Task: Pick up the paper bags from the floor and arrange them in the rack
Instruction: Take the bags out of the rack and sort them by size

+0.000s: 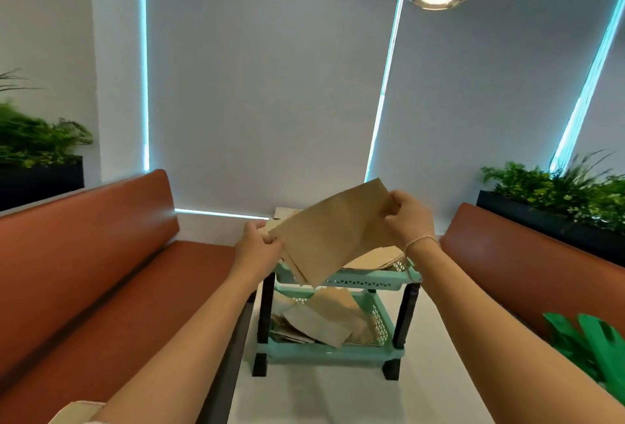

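Precariously, both hands pinch a flat brown paper bag above the mint-green plastic rack.
Left hand and right hand grip opposite corners; the limp bag could slide off the heaped top tier.

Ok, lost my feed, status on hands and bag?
Left hand and right hand pinch paper bag above rack top tier. Tiers already hold bags. Nothing blocking.

A: Which one is up in the air?
B: A flat brown kraft paper bag, tilted with its right end higher, held over the top tier of the mint-green plastic two-tier rack with black posts.
A: And on the rack itself?
B: A neat stack of flat brown bags lies on the top tier; loose, overlapping brown bags lie jumbled on the bottom tier.
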A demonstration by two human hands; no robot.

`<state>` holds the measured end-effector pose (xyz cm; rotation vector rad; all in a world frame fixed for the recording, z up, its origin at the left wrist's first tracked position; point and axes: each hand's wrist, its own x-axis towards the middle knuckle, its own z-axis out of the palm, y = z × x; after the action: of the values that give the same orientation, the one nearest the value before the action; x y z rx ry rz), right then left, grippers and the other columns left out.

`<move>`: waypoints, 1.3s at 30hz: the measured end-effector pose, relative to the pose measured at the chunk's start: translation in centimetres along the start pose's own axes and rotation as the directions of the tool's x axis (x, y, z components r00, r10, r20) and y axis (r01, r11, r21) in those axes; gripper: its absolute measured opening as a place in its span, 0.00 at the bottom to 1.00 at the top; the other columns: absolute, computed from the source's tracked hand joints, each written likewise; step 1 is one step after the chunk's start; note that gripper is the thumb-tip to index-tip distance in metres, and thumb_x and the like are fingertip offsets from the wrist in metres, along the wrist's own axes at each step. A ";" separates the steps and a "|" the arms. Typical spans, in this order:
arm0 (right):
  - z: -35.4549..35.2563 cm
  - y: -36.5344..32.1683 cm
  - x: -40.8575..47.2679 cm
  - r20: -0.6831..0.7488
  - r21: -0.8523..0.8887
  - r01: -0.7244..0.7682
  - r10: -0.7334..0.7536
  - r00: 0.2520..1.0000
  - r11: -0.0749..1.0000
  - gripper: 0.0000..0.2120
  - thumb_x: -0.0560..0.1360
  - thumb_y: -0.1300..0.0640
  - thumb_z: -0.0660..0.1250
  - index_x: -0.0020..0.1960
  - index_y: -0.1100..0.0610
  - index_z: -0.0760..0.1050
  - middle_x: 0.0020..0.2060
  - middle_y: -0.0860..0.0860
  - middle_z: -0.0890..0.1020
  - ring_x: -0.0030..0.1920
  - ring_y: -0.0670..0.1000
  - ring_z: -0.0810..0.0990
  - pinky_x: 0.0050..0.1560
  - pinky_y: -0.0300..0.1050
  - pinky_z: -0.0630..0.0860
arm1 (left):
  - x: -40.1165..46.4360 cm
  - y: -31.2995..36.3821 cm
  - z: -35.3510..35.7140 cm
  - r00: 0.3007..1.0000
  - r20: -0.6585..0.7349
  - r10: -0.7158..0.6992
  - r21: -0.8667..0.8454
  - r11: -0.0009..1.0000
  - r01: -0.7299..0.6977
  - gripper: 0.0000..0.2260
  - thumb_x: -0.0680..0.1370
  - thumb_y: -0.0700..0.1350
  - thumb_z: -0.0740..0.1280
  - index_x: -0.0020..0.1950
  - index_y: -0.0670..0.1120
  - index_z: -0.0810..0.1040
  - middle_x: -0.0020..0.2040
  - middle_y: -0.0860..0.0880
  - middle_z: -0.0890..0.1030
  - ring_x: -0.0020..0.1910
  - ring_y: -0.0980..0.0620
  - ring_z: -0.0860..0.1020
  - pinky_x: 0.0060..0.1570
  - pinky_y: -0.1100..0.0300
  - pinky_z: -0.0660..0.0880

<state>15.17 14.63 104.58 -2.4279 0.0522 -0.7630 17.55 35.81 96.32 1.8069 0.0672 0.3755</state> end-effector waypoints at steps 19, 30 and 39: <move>-0.4 2.3 1.5 0.081 0.130 0.211 -0.222 0.972 0.969 0.15 0.74 0.69 0.58 0.53 0.58 0.79 0.44 0.49 0.78 0.46 0.49 0.74 0.49 0.41 0.75 | -1.0 5.3 5.7 0.945 0.231 0.229 0.323 0.898 -0.297 0.11 0.78 0.51 0.63 0.57 0.50 0.79 0.50 0.51 0.81 0.49 0.51 0.77 0.46 0.60 0.74; 8.8 4.1 14.2 0.048 0.412 0.048 -0.074 0.996 0.910 0.23 0.71 0.60 0.71 0.65 0.52 0.70 0.46 0.47 0.74 0.47 0.49 0.74 0.55 0.43 0.76 | 13.6 4.2 9.1 0.975 0.167 0.145 -0.100 0.987 -0.129 0.04 0.74 0.41 0.70 0.47 0.49 0.79 0.47 0.46 0.83 0.46 0.46 0.82 0.52 0.50 0.79; 14.4 5.6 22.3 0.292 0.408 -0.222 0.104 0.951 0.886 0.33 0.71 0.54 0.72 0.71 0.52 0.61 0.64 0.54 0.72 0.58 0.54 0.74 0.59 0.48 0.73 | 22.1 3.6 12.3 0.975 0.217 -0.049 -0.259 0.960 0.106 0.06 0.75 0.38 0.70 0.42 0.48 0.77 0.44 0.45 0.82 0.43 0.46 0.80 0.52 0.49 0.77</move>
<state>42.17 13.02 103.36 -2.0383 -0.0159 -0.3239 41.45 28.67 101.84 1.5584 -0.0577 0.1291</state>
